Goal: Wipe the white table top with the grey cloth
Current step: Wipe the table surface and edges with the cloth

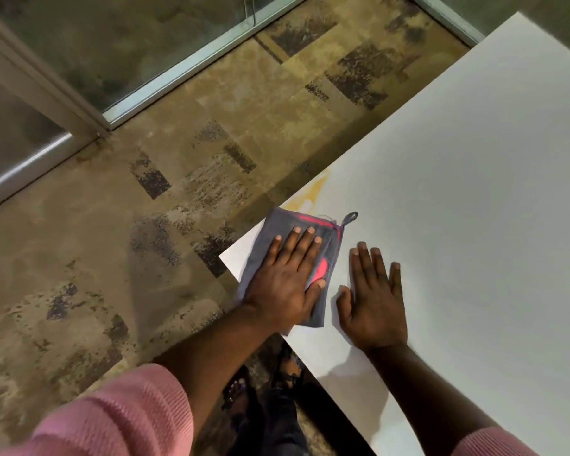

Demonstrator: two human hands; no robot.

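Observation:
The white table top point(468, 179) fills the right side of the view, its near left corner pointing toward me. A folded grey cloth point(277, 225) with red patches and a small hanging loop lies on that corner, partly overhanging the edge. My left hand point(287, 278) presses flat on the cloth, fingers spread. My right hand point(372, 297) rests flat on the bare table just right of the cloth, fingers apart, holding nothing. A yellowish smear point(313, 192) marks the table edge just beyond the cloth.
Patterned tan and dark carpet point(145, 225) covers the floor left of the table. A glass partition with a metal frame point(89, 116) runs along the far left. My legs and feet point(267, 390) stand below the table corner.

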